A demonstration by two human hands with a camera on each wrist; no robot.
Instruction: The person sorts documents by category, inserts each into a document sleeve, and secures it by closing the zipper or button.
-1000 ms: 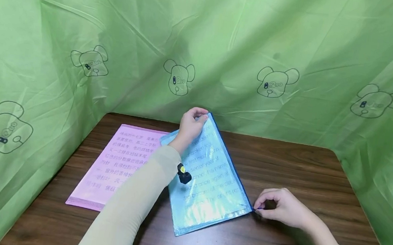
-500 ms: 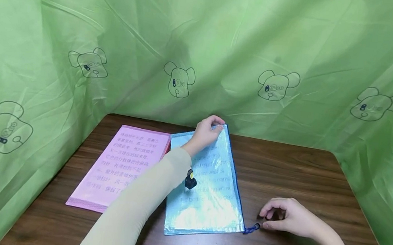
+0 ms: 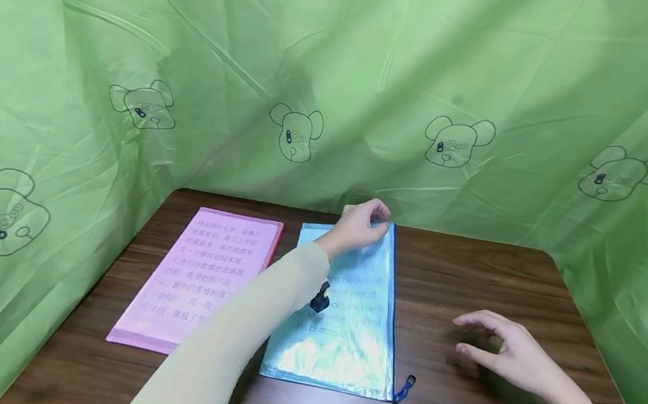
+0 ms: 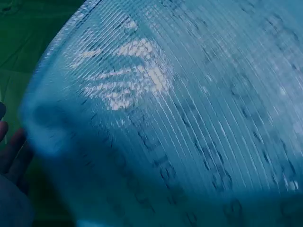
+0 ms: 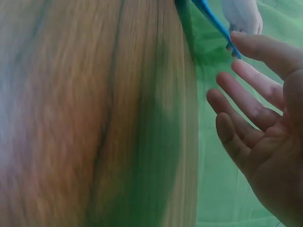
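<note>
A clear blue zip document pouch (image 3: 339,335), with a printed sheet showing through, lies to the right of the pink one. My left hand (image 3: 359,224) pinches its far right corner between thumb and fingers. Seen from the left wrist, the ribbed pouch (image 4: 189,113) bulges close to the camera. A dark blue zipper pull (image 3: 405,389) sticks out at the pouch's near right corner. Well right of it, my right hand (image 3: 512,350) hovers with fingers spread and nothing in them. In the right wrist view the palm and fingers of that hand (image 5: 265,109) are bare.
A pink document pouch (image 3: 192,267) with a printed page lies on the left of the brown wooden table (image 3: 470,276), partly under my left forearm. Green curtain (image 3: 373,69) with bear drawings hangs around the back and sides.
The blue pouch has swung straight and shifted right, off the pink one, with my left hand at its corner. My right hand has let go of the zipper pull and moved right, fingers opening.
</note>
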